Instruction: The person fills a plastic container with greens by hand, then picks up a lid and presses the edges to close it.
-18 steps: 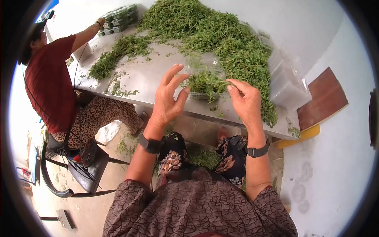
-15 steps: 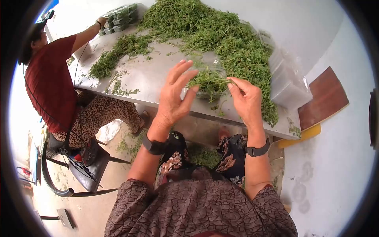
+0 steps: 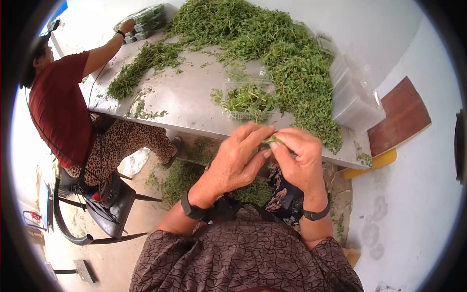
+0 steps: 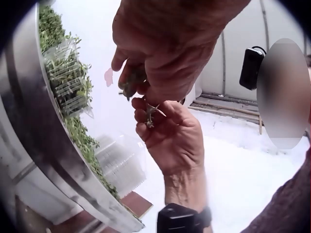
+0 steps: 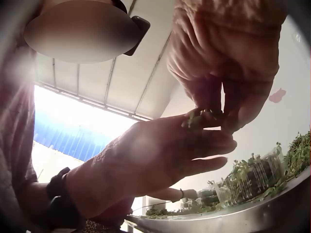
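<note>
Pinching a small sprig (image 3: 269, 141) between them, left hand (image 3: 239, 163) and right hand (image 3: 300, 163) meet just off the table's near edge (image 3: 194, 127). Fingertips cover most of the sprig. Beyond, a clear tray (image 3: 249, 101) holds greens by the heap (image 3: 272, 44).

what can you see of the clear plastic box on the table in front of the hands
The clear plastic box is a small, shallow, see-through clamshell with ribbed walls, sitting flat on the metal table near its front edge. It is open, its lid folded back toward the big pile of greens. Green sprigs fill it loosely and a few spill over its left rim. Neither hand touches it: the left hand and right hand meet below the table edge, pinching a small sprig between them.
</note>
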Demonstrator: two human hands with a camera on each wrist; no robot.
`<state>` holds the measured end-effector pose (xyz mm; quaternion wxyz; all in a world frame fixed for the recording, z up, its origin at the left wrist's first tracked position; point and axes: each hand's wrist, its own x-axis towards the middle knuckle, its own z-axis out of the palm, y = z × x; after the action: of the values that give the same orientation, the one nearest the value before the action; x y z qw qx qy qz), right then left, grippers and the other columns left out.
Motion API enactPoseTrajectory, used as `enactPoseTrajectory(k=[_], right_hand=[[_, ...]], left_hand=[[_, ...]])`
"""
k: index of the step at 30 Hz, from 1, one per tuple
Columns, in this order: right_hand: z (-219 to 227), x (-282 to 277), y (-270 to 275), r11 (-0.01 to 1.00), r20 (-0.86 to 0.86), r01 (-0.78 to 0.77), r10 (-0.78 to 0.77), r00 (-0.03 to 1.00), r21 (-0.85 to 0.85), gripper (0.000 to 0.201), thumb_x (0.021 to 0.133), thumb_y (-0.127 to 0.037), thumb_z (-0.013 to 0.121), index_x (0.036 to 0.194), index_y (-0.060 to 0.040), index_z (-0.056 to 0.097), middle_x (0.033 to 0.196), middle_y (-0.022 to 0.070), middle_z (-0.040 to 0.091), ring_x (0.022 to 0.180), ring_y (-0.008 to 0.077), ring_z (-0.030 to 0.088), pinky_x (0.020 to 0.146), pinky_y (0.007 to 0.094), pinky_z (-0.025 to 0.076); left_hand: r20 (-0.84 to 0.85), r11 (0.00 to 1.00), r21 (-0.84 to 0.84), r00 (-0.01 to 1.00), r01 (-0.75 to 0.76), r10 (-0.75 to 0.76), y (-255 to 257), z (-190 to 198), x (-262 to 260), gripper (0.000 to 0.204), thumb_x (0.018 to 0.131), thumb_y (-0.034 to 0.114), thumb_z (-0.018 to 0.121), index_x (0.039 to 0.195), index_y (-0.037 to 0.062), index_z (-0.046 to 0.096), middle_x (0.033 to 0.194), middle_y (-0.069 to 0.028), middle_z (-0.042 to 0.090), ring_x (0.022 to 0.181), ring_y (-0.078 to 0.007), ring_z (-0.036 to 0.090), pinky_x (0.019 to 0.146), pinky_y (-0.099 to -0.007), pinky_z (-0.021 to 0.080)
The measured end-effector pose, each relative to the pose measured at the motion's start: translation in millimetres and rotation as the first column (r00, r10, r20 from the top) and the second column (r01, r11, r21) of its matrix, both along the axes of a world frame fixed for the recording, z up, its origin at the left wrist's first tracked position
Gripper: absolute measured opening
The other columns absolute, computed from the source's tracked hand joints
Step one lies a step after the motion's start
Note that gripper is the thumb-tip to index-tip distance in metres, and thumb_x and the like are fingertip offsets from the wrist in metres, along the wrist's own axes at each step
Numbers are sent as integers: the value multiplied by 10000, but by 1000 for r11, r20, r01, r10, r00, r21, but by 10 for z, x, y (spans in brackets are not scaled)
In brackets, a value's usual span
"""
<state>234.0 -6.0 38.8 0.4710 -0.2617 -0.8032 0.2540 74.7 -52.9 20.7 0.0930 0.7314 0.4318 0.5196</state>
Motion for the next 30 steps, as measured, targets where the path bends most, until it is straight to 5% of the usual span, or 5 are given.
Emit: enactPoseTrajectory(k=[8,14,17,22,30], right_hand=[[-259,54,-47,998,137,59,-58,989,0,135,730,-8,671,865,6,664,832,135,660,710,300,618,623,363,501],[-270,-32,-89,869,348,35,-234,908,494,305,692,-10,692,996,-1,661,997,124,644,970,265,576,788,384,499],[-303,-30,-87,871,369,20,-229,901,492,306,682,3,684,986,29,656,964,114,643,938,258,578,772,377,501],[-411,37,-79,892,437,-62,-158,885,447,309,662,13,675,967,53,653,865,93,618,847,246,566,734,363,494],[-467,7,-120,898,447,-73,-143,883,433,120,633,-2,638,735,9,576,653,70,474,661,233,494,593,344,442]], left_hand=[[172,965,-254,985,72,-28,-57,-342,-40,152,851,16,573,993,-22,612,834,-168,616,730,-343,596,631,-369,468],[279,869,-489,958,80,69,-48,-297,-60,140,876,78,549,925,-43,601,742,-222,597,690,-407,588,604,-405,461],[174,878,-474,985,66,20,-48,-250,-65,137,901,82,529,867,-46,565,614,-116,527,553,-174,541,511,-341,416],[4,909,-413,998,59,-63,-65,-301,-81,149,850,55,538,758,-58,509,638,-216,511,584,-400,523,528,-427,406],[-117,913,-407,990,23,-77,-81,-301,-56,112,803,47,556,732,-36,535,657,-224,549,648,-434,557,552,-463,425]])
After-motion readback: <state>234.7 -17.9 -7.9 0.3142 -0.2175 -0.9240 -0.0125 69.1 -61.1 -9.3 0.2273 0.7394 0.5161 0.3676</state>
